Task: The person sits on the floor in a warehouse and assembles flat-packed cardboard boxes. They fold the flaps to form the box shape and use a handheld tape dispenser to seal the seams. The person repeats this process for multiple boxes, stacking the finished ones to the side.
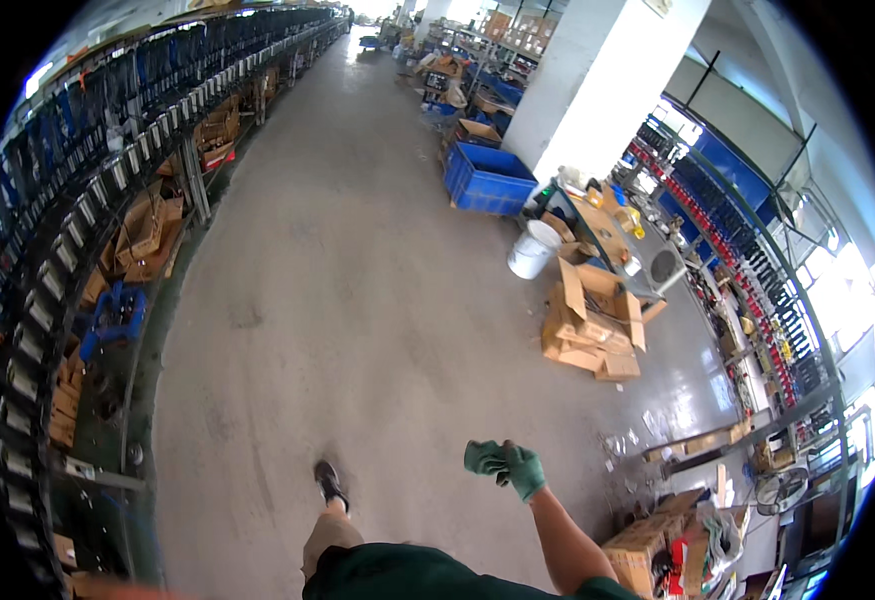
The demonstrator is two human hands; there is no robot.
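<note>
My right hand point(524, 473), in a green work glove, is out in front of my body above the grey floor point(357, 300). Its fingers are curled around a bunched green piece point(484, 457) that looks like a second glove. Only a skin-coloured blur shows of my left hand point(122, 591) at the lower left rim; its fingers cannot be made out. Below me are my dark green shirt point(427, 574) and one dark shoe point(329, 482) on the floor.
A long machine line point(87, 210) borders the aisle on the left, with cartons point(142, 230) and a blue crate point(117, 312) under it. On the right stand a blue bin point(489, 180), a white bucket point(534, 250), open cartons point(594, 318), a pillar point(597, 80) and a fan point(781, 490).
</note>
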